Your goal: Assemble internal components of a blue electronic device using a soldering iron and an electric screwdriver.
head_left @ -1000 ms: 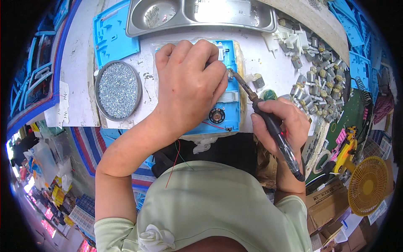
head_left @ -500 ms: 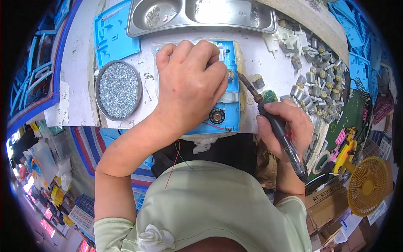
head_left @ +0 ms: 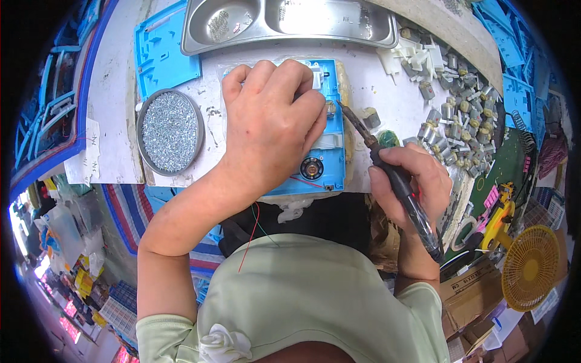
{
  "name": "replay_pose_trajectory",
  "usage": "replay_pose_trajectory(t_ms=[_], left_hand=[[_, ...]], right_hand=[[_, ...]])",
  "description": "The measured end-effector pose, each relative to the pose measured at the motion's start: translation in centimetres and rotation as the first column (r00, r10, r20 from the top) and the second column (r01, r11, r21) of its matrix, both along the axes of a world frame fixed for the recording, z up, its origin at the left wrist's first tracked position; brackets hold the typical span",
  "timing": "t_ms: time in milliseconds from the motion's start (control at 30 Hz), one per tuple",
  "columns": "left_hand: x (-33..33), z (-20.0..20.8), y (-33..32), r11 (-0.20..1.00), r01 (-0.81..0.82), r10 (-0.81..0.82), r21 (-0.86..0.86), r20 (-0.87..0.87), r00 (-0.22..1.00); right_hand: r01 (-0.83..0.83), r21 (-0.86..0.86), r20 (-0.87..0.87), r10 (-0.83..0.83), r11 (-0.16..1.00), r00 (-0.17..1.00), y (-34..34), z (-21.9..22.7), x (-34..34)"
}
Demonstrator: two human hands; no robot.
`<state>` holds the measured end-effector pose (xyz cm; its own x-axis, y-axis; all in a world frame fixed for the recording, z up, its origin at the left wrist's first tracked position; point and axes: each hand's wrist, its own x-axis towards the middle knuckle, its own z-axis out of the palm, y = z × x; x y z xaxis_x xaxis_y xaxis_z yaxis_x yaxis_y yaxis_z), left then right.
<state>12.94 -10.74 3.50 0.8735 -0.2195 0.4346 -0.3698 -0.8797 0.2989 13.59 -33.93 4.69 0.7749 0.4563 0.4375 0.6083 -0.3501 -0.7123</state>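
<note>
A light blue plastic housing (head_left: 334,129) lies on the bench before me, with a round black speaker (head_left: 312,169) and a small metal part (head_left: 331,109) set in it. My left hand (head_left: 272,118) arches over its left half, fingers curled and pressed together; what they pinch is hidden. In my right hand (head_left: 423,181) is a soldering iron (head_left: 399,187), gripped by its black handle. Its tip reaches the housing's right edge beside the metal part; I cannot tell whether they touch. Red and green wires (head_left: 256,221) hang below my left wrist.
Left of the housing stands a round dish (head_left: 170,131) of small metal pins, with another blue panel (head_left: 166,51) behind it. A steel tray (head_left: 284,42) spans the back. Small motors (head_left: 451,127) and white plastic parts (head_left: 417,59) are heaped at right. A yellow fan (head_left: 529,266) stands lower right.
</note>
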Motion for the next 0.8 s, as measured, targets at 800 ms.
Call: replay_pose_trajectory(t_ms=[800], left_hand=[[-0.03,-0.56,0.55,0.989,0.132,-0.130,-0.072,0.030,0.991]], right_hand=[[0.037,0.031,-0.005,-0.037,0.999,0.999,-0.44,-0.15,-0.15]])
